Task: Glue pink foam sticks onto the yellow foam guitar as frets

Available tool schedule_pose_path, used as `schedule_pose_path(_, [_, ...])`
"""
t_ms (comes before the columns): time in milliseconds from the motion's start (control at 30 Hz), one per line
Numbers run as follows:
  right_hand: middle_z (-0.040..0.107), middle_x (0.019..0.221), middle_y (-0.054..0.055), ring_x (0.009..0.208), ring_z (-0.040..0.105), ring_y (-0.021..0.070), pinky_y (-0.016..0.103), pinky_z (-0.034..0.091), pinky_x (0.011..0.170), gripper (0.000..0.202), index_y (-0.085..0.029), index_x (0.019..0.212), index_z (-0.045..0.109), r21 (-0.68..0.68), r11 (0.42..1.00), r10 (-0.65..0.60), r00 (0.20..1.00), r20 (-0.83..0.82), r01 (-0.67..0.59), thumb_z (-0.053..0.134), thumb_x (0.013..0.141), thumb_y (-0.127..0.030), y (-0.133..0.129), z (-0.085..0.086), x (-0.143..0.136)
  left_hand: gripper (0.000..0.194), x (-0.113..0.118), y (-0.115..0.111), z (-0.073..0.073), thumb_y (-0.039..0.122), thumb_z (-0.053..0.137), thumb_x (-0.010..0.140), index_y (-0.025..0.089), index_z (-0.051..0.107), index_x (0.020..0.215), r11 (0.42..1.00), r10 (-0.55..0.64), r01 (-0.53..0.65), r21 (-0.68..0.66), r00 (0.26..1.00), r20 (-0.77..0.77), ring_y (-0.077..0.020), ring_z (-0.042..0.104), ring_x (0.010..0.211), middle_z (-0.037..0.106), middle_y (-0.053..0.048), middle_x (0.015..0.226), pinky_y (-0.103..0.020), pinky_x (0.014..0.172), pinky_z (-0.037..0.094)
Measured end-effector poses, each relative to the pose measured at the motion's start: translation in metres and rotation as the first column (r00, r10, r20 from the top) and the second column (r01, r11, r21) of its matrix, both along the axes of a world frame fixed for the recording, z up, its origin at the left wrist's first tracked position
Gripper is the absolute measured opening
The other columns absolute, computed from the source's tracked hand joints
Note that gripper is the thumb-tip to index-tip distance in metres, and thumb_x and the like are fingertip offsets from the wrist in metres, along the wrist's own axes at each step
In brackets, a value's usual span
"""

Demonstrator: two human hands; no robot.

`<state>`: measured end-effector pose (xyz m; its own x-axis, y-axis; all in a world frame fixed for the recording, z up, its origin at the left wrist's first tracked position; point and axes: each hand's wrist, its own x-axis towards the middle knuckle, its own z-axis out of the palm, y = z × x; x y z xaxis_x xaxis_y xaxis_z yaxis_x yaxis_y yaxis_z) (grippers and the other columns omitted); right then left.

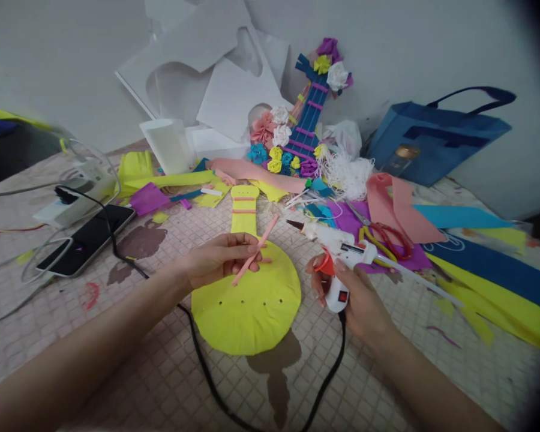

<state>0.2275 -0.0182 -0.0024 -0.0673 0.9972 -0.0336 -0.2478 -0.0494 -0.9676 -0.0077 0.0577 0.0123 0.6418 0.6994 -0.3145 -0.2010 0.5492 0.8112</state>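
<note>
The yellow cutout (pixel 247 294) looked like matt craft foam, smooth and soft-edged, with small punched holes. The pink strip (pixel 255 250) pinched in the left hand (pixel 218 258) seemed the same matt foam. The glue gun (pixel 342 258) in the right hand (pixel 355 294) was glossy white plastic with an orange trigger; its cord (pixel 198 354) was smooth black rubber or plastic. The mat (pixel 387 360) carrying everything showed a quilted, gridded cloth-like texture, stained in patches. Near its left edge the phone (pixel 87 240) had a glossy glass face. Toward the far edge stood matt white board (pixel 225 96), and at the far right corner a blue bag (pixel 432 144) of dull fabric.
</note>
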Motion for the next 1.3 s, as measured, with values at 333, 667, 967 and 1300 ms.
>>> schedule_pose_path(333, [0.058, 0.055, 0.001, 0.049, 0.050, 0.0129, 0.025, 0.036, 0.045, 0.033, -0.017, 0.071, 0.065, 0.109, 0.994, -0.024, 0.927, 0.374, -0.018, 0.054, 0.085, -0.045, -0.006, 0.006, 0.003, 0.004, 0.000, 0.000, 0.000, 0.014, 0.062, 0.082, 0.011, 0.062, 0.079, 0.989, -0.003, 0.015, -0.146, 0.997, 0.078, -0.0054, 0.059, 0.053, 0.065, -0.002, 0.066, -0.008, 0.039, 0.040])
schedule_pose_path(667, [0.056, 0.052, 0.003, 0.048, 0.049, 0.0131, 0.026, 0.035, 0.046, 0.046, -0.017, 0.057, 0.059, 0.166, 0.984, -0.139, 0.840, 0.525, 0.059, 0.049, 0.086, -0.051, -0.006, 0.010, 0.009, 0.010, 0.000, -0.006, 0.003, 0.019, 0.066, 0.079, 0.009, 0.066, 0.080, 0.987, -0.127, 0.128, -0.094, 0.992, 0.017, -0.0008, 0.049, 0.042, 0.065, -0.002, 0.064, -0.005, 0.035, 0.033])
schedule_pose_path(967, [0.057, 0.054, 0.002, 0.050, 0.050, 0.0127, 0.026, 0.036, 0.049, 0.046, -0.017, 0.061, 0.059, 0.151, 0.988, -0.116, 0.841, 0.529, 0.041, 0.045, 0.089, -0.050, -0.005, 0.007, 0.012, 0.009, 0.001, -0.007, 0.007, 0.017, 0.066, 0.078, 0.009, 0.065, 0.081, 0.987, -0.140, 0.143, -0.080, 0.989, 0.039, -0.0011, 0.051, 0.046, 0.063, -0.001, 0.066, -0.006, 0.036, 0.032])
schedule_pose_path(1300, [0.054, 0.053, 0.001, 0.050, 0.049, 0.0118, 0.025, 0.036, 0.048, 0.043, -0.016, 0.062, 0.057, 0.166, 0.986, -0.073, 0.851, 0.520, -0.018, 0.045, 0.090, -0.047, -0.007, 0.009, 0.009, 0.014, -0.001, -0.006, 0.003, 0.021, 0.068, 0.078, 0.008, 0.065, 0.082, 0.989, -0.128, 0.132, -0.072, 0.990, 0.058, 0.0002, 0.047, 0.043, 0.065, -0.004, 0.071, -0.007, 0.038, 0.034])
